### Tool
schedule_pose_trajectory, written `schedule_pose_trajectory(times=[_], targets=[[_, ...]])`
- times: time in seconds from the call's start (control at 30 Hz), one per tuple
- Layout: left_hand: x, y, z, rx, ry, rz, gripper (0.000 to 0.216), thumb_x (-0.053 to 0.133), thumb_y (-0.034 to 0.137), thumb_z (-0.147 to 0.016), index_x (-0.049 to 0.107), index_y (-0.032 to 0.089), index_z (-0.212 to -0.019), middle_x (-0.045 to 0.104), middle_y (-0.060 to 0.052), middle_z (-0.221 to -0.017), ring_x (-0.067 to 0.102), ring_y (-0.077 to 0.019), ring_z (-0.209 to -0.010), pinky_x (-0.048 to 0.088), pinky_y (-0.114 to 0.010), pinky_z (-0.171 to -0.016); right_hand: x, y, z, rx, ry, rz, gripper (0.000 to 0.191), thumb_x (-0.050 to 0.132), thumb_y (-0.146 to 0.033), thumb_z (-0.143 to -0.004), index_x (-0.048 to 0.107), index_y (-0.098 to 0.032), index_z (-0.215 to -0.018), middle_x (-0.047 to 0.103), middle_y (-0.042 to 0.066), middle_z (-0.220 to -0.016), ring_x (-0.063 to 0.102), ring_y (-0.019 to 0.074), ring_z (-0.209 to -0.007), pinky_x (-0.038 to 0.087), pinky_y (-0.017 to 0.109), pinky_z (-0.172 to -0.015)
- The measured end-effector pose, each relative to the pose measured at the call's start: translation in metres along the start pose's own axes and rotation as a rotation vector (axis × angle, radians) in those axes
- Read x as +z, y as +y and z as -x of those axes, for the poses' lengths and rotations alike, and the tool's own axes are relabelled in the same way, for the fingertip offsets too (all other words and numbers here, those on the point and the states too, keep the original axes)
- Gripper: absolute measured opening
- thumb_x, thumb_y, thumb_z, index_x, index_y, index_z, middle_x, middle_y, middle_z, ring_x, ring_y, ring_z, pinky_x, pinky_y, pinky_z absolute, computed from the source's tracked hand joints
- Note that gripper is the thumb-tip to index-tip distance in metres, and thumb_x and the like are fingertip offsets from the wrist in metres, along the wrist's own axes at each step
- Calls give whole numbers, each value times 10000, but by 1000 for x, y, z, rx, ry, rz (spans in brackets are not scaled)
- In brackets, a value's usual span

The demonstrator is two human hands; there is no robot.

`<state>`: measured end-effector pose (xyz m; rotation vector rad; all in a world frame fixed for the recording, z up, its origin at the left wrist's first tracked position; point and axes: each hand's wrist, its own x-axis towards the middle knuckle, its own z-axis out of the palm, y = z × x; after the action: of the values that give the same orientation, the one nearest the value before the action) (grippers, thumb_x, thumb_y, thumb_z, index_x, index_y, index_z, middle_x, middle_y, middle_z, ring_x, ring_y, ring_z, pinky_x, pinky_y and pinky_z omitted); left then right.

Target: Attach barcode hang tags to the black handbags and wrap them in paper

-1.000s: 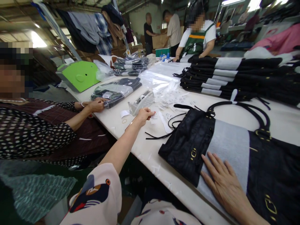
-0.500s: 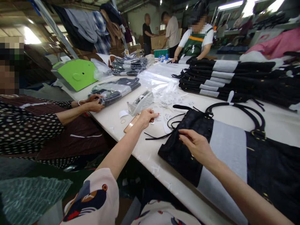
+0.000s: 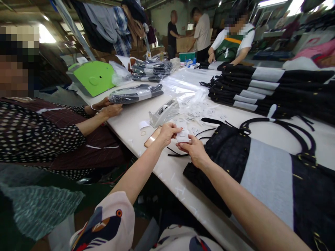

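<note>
I count two hands of my own, left hand [image 3: 167, 133] and right hand [image 3: 195, 150], sharing one white label [image 3: 182, 134]; one black-and-grey bag [image 3: 261, 167] flat before me; one stack of the same bags [image 3: 269, 90], too many to number; one tape dispenser [image 3: 164, 112]; one phone [image 3: 152, 137]; one green case [image 3: 91, 77]; four other people; loose labels [image 3: 199, 108] beyond counting.

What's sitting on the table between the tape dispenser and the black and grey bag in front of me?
In the head view, a scatter of small white labels lies between the tape dispenser and the black and grey bag; both hands, left hand and right hand, hold one white label there.
</note>
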<state>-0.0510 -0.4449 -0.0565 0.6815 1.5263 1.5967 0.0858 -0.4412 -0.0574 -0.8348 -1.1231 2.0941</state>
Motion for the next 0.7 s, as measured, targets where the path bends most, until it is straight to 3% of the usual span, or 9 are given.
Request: schedule_pose_trajectory(times=[0.27,0.37,0.5,0.6,0.7], targets=[[1,0,8,3,39,-54,415,783,251,-416,403,163,-556,429,86,-425,401,-44,-363,265,-177,-357,-8,2,4,-114,-28,10,762,722,-170,-547,323,-202,-1195,647,-43,-671,650,154,-712,514,340,-759],[2,-1,10,25,35,-59,394,772,247,-436,407,165,-560,428,86,-425,392,-42,-359,261,-179,-356,-9,2,6,-173,-74,88,600,715,-263,-586,426,-213,-1110,637,-47,-671,643,143,-707,514,332,-751],[3,-2,12,38,28,-82,367,757,245,-458,412,166,-555,439,81,-422,384,-42,-344,260,-184,-349,-9,5,5,-167,-79,119,277,667,-363,-650,562,-170,-819,616,-21,-708,637,124,-705,522,299,-749],[5,-2,13,65,37,-76,386,768,257,-443,407,166,-544,429,82,-413,396,-46,-349,257,-184,-345,-10,6,4,-161,-24,83,259,677,-372,-637,559,-161,-729,608,-18,-690,638,123,-676,533,290,-728],[8,2,13,92,51,-63,406,779,273,-435,401,165,-534,420,84,-406,402,-47,-353,256,-183,-345,-11,3,5,-158,-10,61,282,675,-376,-642,550,-167,-783,614,-16,-666,645,137,-659,537,299,-708]])
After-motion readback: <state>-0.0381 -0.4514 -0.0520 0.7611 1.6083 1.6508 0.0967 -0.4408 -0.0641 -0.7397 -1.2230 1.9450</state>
